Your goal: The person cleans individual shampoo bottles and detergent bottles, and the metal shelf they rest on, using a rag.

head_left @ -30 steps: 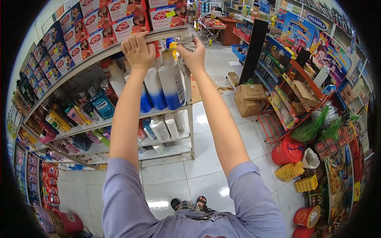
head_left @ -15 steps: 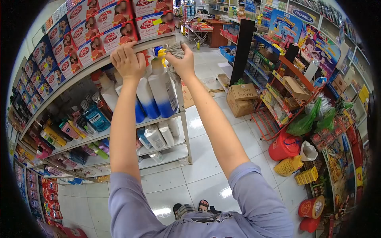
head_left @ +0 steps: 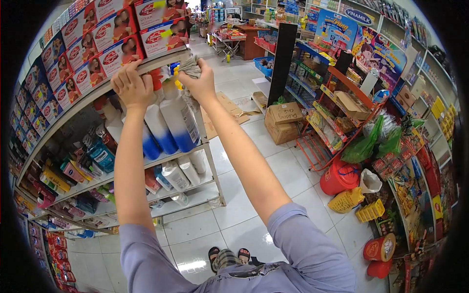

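The red boxes (head_left: 116, 51) along the top edge of the shelf (head_left: 165, 61) carried the brand Lifebuoy, and those nearest its right corner showed "VITAM", the rest unclear. On the board below, well in from that right end, a blue bottle (head_left: 101, 159) was labelled LISTERINE. Across the aisle, an oval sign (head_left: 358, 16) read VINAMILK; beside it, a blue poster (head_left: 335, 30) bore "Vàng" in large letters. Handwriting on the upper carton (head_left: 285, 113) looked like "Dudong", its second word uncertain.
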{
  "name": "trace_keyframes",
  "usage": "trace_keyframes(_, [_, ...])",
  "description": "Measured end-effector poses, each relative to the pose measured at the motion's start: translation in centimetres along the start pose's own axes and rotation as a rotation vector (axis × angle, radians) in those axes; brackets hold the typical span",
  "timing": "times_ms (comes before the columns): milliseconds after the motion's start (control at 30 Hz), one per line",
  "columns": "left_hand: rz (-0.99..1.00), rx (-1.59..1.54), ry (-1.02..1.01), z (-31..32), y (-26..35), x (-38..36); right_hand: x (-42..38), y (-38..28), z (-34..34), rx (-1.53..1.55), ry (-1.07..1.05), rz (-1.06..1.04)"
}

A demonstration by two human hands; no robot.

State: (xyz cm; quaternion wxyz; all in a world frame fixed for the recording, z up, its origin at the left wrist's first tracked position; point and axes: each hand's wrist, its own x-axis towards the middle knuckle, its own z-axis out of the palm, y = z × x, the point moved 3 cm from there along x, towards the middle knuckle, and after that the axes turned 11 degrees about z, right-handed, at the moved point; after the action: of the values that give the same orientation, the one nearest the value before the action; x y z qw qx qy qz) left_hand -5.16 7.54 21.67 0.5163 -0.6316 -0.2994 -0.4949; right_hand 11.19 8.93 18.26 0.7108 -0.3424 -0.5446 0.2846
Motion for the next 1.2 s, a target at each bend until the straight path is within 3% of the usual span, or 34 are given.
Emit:
trace_keyframes(667, [0.005, -0.079, -0.034, -1.3, 0.5, 0.6, 0.1, 0.5, -0.1, 0.092, -0.126, 0.05])
trace_keyframes(800, [-0.047, -0.09, -0.139, -1.7, 0.5, 1.2, -0.2, -0.6, -0.2, -0.044, -0.05, 0.05])
trace_keyframes(1200, [-0.127, -0.119, -0.325, -3.4, 0.9, 2.2, -0.5, 0.4, 0.1, 0.041, -0.029, 0.169])
